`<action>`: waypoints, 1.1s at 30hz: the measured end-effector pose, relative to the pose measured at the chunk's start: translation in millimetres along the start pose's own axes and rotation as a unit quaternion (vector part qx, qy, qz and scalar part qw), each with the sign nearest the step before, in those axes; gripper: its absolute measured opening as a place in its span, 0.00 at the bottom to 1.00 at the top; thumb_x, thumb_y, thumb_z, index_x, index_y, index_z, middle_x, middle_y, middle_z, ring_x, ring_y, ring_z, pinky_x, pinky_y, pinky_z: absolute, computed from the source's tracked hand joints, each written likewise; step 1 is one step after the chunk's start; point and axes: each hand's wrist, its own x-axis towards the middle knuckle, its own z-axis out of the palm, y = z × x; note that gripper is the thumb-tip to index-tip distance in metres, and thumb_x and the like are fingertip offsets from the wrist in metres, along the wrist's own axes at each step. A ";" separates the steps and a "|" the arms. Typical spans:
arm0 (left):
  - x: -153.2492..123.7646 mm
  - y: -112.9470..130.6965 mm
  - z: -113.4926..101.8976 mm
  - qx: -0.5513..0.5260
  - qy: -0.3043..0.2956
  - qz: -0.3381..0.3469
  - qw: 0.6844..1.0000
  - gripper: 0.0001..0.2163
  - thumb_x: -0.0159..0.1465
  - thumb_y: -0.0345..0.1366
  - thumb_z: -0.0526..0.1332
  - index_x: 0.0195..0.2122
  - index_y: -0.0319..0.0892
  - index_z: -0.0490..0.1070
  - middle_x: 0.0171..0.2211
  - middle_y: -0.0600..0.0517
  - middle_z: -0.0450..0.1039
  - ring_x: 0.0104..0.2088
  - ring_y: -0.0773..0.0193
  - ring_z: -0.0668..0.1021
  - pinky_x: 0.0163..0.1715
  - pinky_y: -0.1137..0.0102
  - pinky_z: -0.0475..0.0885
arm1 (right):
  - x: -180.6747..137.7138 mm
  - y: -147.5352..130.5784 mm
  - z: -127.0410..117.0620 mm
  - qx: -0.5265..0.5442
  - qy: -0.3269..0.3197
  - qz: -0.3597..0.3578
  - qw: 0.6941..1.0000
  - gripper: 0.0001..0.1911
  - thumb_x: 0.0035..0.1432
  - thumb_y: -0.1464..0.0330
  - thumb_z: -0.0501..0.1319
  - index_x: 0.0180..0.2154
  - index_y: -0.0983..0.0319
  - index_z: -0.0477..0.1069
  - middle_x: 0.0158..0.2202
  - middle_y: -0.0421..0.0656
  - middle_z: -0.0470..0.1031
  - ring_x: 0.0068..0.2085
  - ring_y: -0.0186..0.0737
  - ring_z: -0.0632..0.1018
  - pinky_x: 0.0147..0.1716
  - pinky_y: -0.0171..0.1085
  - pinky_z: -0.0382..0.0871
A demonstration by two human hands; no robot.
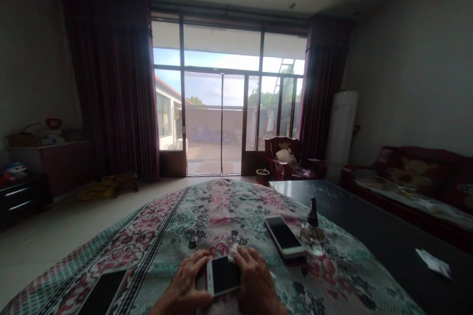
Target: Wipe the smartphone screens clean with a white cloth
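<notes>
A white smartphone (223, 276) with a dark screen lies on the flowered cloth right in front of me. My left hand (187, 279) grips its left end between thumb and fingers. Over the right part of the screen, my right hand (256, 278) presses a small white tissue (232, 254) under its fingertips. To the right lies another white phone (284, 233), possibly stacked on something. Beside that phone stands a clear glass bottle (313, 240) with a black dropper top. A third phone (104, 290) lies at the lower left, partly cut off by the frame.
The patterned cloth (173, 236) covers the surface under the phones. On the right is a dark glossy table (354, 221) with a crumpled white paper (434, 262). Beyond stand a wooden armchair (271, 150), a small bin (262, 175) and a sofa (410, 172).
</notes>
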 end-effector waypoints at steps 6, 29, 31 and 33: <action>-1.8 2.6 -3.9 -0.009 -0.016 -0.012 1.000 0.36 0.44 0.33 0.66 0.58 0.42 0.66 0.63 0.46 0.60 0.63 0.48 0.61 0.62 0.60 0.56 | 2.6 13.3 -9.1 -0.029 0.032 0.070 0.997 0.27 0.58 0.77 0.47 0.56 0.58 0.68 0.59 0.42 0.67 0.58 0.45 0.66 0.56 0.42 0.58; -0.4 -6.3 3.0 0.008 0.000 0.016 1.000 0.35 0.44 0.34 0.67 0.57 0.44 0.66 0.62 0.46 0.61 0.62 0.47 0.62 0.62 0.58 0.56 | 4.3 8.3 -8.3 -0.010 0.021 0.043 0.999 0.25 0.60 0.77 0.46 0.56 0.59 0.67 0.59 0.43 0.67 0.59 0.45 0.64 0.57 0.43 0.56; -0.8 -6.2 2.1 -0.004 0.001 0.016 1.000 0.35 0.44 0.34 0.67 0.57 0.44 0.66 0.62 0.46 0.61 0.62 0.47 0.62 0.62 0.58 0.56 | 3.6 11.1 -11.2 -0.023 0.028 0.060 0.998 0.26 0.59 0.78 0.45 0.55 0.61 0.68 0.58 0.43 0.67 0.58 0.46 0.66 0.56 0.42 0.57; -1.1 -5.7 1.2 -0.009 0.003 0.017 1.000 0.35 0.44 0.34 0.67 0.57 0.45 0.66 0.62 0.47 0.61 0.62 0.47 0.62 0.62 0.58 0.56 | 1.8 9.1 -9.2 -0.030 0.027 0.060 0.997 0.26 0.58 0.78 0.46 0.55 0.61 0.68 0.58 0.43 0.67 0.57 0.47 0.66 0.56 0.43 0.57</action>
